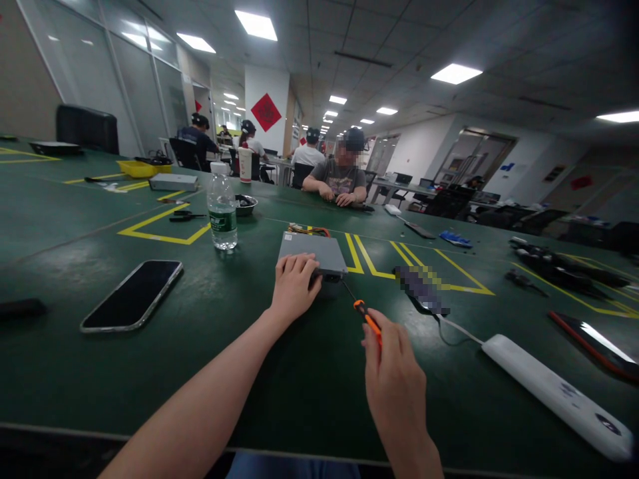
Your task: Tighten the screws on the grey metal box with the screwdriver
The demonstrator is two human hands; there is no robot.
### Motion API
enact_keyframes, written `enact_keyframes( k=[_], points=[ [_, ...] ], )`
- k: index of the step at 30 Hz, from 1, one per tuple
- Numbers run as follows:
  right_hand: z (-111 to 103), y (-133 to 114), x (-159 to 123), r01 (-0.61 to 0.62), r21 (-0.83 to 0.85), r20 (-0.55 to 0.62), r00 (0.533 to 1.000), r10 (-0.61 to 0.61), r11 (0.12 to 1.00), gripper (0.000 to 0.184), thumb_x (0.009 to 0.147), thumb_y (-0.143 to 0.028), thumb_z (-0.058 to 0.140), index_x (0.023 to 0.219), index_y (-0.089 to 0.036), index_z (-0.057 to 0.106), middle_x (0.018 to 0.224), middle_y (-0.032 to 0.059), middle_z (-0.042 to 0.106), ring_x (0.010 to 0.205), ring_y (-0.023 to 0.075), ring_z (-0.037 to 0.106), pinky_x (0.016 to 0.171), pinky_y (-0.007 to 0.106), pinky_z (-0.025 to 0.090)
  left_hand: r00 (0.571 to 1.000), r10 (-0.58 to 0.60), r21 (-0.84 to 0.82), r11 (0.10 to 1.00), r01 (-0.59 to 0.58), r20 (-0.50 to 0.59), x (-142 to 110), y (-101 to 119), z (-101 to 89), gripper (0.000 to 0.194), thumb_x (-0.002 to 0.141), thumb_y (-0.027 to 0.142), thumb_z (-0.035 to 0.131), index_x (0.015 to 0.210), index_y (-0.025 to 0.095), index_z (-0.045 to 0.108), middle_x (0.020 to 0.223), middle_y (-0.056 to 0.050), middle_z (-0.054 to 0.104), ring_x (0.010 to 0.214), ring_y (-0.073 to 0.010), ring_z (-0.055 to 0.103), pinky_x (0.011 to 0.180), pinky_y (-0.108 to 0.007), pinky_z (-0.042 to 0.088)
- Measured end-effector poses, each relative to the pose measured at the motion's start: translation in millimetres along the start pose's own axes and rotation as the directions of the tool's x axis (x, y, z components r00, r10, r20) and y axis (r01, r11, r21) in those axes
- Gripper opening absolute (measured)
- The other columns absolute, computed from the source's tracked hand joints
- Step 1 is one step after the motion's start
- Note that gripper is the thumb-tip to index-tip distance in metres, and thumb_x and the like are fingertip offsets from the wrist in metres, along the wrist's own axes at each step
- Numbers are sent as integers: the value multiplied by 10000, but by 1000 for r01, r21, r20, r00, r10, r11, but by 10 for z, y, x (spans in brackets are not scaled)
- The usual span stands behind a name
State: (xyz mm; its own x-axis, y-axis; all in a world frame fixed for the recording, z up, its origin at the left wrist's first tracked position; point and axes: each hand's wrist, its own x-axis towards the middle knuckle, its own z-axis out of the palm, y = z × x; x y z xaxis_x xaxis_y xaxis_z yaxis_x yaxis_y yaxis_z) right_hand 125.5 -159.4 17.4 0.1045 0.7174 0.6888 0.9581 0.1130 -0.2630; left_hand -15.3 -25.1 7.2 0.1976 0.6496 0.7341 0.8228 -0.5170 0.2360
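Note:
A grey metal computer power supply point(319, 251) lies on the green table, with coloured wires point(309, 230) at its far edge. My left hand point(295, 286) grips its near left part, fingers over the top and thumb at the near side. In my right hand point(394, 359) is an orange and black screwdriver point(368, 320), held by its handle between closed fingers. The thin shaft points up and left, its tip at the near right corner of the power supply. Whether the tip sits in a screw I cannot tell.
A water bottle point(222, 209) stands left of the power supply, near a metal bowl point(247, 205). One phone point(134, 296) lies at left, another point(422, 290) at right beside a white power strip point(554, 392). Across the table sits a person point(342, 176).

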Motion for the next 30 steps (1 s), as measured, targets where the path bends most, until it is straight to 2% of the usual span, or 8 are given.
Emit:
enact_keyframes(
  k=[4, 10, 12, 15, 17, 20, 24, 30],
  points=[
    [-8, 36, 4, -41, -61, 32, 999, 43, 997, 433, 949, -402, 163, 1019, -162, 516, 809, 73, 605, 596, 182, 602, 467, 280, 456, 1000, 0, 10, 1000, 0, 1, 0, -3, 7, 158, 822, 289, 487, 969, 241, 520, 1159, -18, 569, 1105, -209, 450, 980, -410, 270],
    [10, -90, -14, 111, -19, 3, 994, -111, 994, 374, 935, -334, 215, 1094, -113, 472, 992, 164, 536, 915, 239, 577, 714, 363, 501, 1000, -1, 2, 1000, 1, -2, 1, 2, 7, 144, 821, 282, 485, 956, 247, 523, 1154, -19, 572, 1105, -211, 453, 979, -411, 271],
    [22, -82, -7, 90, -24, 7, 996, -90, 996, 362, 939, -330, 206, 1062, -118, 473, 948, 149, 568, 823, 222, 609, 634, 328, 506, 1000, -2, 0, 1000, 2, 1, 4, 4, 3, 145, 822, 281, 484, 958, 249, 523, 1155, -20, 571, 1107, -211, 453, 981, -411, 270],
    [20, -23, -9, -49, -41, 48, 998, 51, 998, 391, 948, -377, 171, 1016, -145, 478, 773, 78, 618, 579, 182, 617, 456, 266, 449, 1000, 0, 1, 1000, 0, 5, 6, 5, -3, 155, 824, 284, 482, 970, 249, 519, 1161, -17, 568, 1110, -208, 450, 981, -408, 270],
    [5, 1, -18, -92, -39, 93, 991, 96, 995, 401, 945, -414, 173, 999, -162, 481, 691, 43, 610, 509, 173, 598, 424, 257, 423, 1000, -1, 3, 1000, 1, 9, 6, 5, -6, 157, 825, 286, 481, 973, 247, 519, 1161, -19, 568, 1110, -208, 449, 980, -411, 269],
    [-12, -29, -26, -5, 18, 102, 995, 3, 1000, 374, 925, -442, 233, 1002, -157, 463, 814, 87, 586, 647, 197, 613, 490, 286, 466, 1000, -5, 3, 1000, 5, 10, 5, 8, -12, 158, 824, 283, 480, 973, 246, 521, 1161, -26, 568, 1111, -213, 447, 984, -420, 263],
    [17, -86, -9, 85, 114, -13, 996, -84, 990, 265, 919, -326, 261, 1014, -150, 435, 994, 147, 500, 891, 224, 577, 642, 335, 506, 1000, -4, -7, 1000, 4, 8, 5, 13, -21, 161, 823, 275, 477, 975, 247, 523, 1156, -25, 571, 1109, -213, 449, 984, -418, 267],
    [25, 0, 17, -6, 40, 1, 1000, 6, 999, 341, 931, -420, 252, 1026, -169, 461, 889, 89, 598, 712, 196, 636, 517, 275, 490, 1000, -7, -10, 1000, 7, 12, 7, 9, -18, 164, 818, 281, 485, 973, 251, 527, 1153, -24, 572, 1105, -212, 453, 974, -418, 280]
  ],
)
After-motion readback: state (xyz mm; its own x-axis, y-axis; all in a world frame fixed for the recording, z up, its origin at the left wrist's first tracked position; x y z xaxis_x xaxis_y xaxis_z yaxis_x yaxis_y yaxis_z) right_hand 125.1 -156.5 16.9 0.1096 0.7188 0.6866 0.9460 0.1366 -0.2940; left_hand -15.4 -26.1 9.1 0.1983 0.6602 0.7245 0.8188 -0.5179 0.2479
